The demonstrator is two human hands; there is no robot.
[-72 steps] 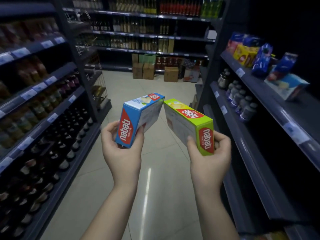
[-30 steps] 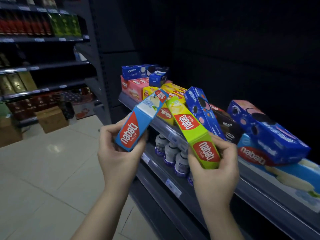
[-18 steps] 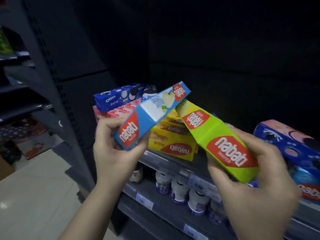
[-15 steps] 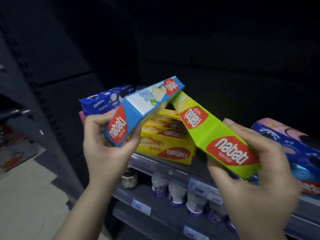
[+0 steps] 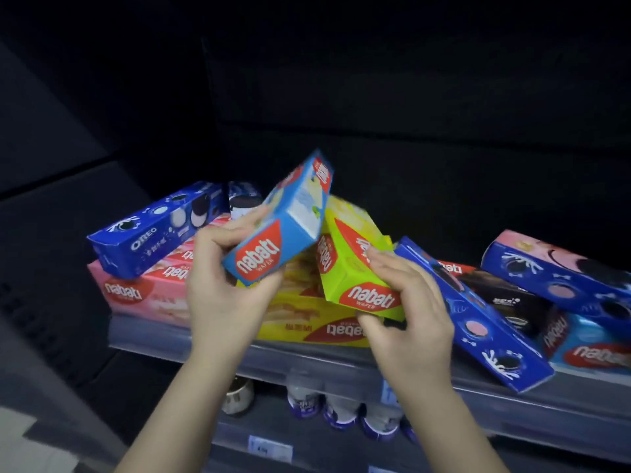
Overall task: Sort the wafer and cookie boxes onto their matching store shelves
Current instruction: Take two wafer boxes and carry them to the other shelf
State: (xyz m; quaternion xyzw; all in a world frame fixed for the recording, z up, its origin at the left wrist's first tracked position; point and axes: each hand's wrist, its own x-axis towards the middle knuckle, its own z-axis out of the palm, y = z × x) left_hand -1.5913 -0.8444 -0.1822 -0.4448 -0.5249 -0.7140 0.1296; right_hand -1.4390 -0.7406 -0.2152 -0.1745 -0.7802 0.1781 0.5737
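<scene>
Nearest the camera, the left hand (image 5: 222, 288) grips the blue wafer box (image 5: 283, 223) by its near end: thumb curled on the left face, fingers (image 5: 263, 285) wrapped under the lower edge. The box's long axis runs from that grip up and away to the right, far end raised above the shelf stock. It is blue with a red "nabati wafer" oval on the near end and a pale panel on its upper face; the far end is motion-blurred.

The right hand (image 5: 409, 312) holds the green wafer box (image 5: 351, 264) at its near end, fingertips pinching the top edge and thumb under the bottom corner. Its long axis points away and slightly left, far end passing beneath the blue box. It is lime green with red "nabati" ovals on the end and side.

Just beyond the fingers of both hands, yellow Nabati boxes (image 5: 307, 319) lie flat on the grey shelf (image 5: 341, 363). Left of the left hand's fingers lie pink Nabati boxes (image 5: 136, 295) with a blue Oreo box (image 5: 153, 230) on top. Right of the right hand's fingers, a blue cookie box (image 5: 478, 319) leans tilted over the shelf edge.
</scene>
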